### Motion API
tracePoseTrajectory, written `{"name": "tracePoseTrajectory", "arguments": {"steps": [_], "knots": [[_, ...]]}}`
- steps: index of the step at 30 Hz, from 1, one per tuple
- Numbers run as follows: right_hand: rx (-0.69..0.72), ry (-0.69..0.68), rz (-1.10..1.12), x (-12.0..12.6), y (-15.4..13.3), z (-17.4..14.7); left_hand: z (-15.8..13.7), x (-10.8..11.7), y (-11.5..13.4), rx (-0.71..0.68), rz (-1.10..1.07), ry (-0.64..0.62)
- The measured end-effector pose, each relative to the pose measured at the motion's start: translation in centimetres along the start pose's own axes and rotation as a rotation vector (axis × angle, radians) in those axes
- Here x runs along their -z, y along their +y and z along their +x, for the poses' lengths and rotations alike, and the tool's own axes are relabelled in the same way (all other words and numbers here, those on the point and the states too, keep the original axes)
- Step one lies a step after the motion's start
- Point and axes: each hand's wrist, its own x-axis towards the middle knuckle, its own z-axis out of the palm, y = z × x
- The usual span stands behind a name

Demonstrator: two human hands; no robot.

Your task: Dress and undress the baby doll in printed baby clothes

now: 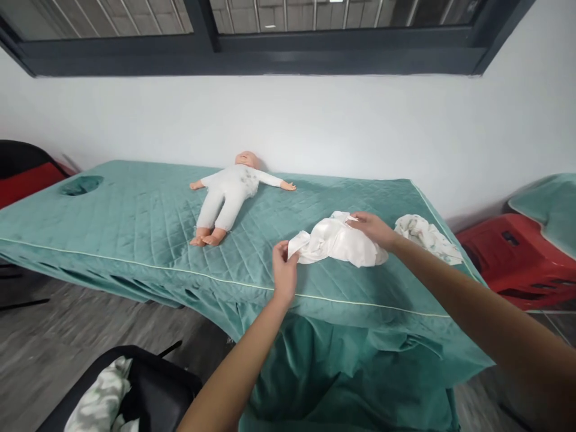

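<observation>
Pinching white cloth [335, 243] at its 9 o'clock end, left hand [284, 270]; right hand [372, 229] at 2 o'clock, likely pinching too, fingertips partly hidden. Cloth's over green bed [135, 219], 4 o'clock from doll [231, 183]; patterned cloth [425, 236], 3 o'clock.

Beyond and to the left of the left hand [284, 275], a doll [231, 183] in a white suit lay face up on a bed [148, 210] with a green quilted cover. Right of the right hand [374, 230] lay a crumpled patterned cloth [429, 240], and farther right stood a red plastic stool [517, 258]. A black chair [159, 387] holding a printed cloth [101, 399] stood nearer and left of the left hand.
</observation>
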Motion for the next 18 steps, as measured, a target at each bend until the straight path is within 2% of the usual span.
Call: {"name": "tracePoseTrajectory", "arguments": {"steps": [2,3,5,8,10,12,14,18], "knots": [[0.042,-0.121,0.167,0.7,-2.7,-0.9,1.1,0.4,1.0,-0.168,0.225,0.049],[0.059,-0.172,0.215,1.2,-4.2,-1.3,1.7,0.2,1.9,-0.248,0.301,-0.003],[0.115,-0.285,0.185,2.1,-7.4,-2.1,2.9,-1.0,4.4,-0.370,0.362,-0.237],[0.196,-0.452,-0.007,3.7,-12.2,-3.5,4.4,-3.6,8.9,-0.512,0.400,-0.545],[0.232,-0.475,-0.140,4.9,-14.9,-4.4,5.2,-5.1,11.6,-0.507,0.365,-0.759],[0.254,-0.454,-0.233,6.2,-16.8,-5.1,5.9,-5.9,13.4,-0.432,0.327,-0.869],[0.269,-0.396,-0.326,7.6,-18.0,-5.7,6.4,-6.2,14.6,-0.394,0.296,-0.842],[0.217,-0.178,-0.622,10.0,-18.4,-6.5,7.2,-5.6,16.8,-0.500,0.343,-0.587]]}}
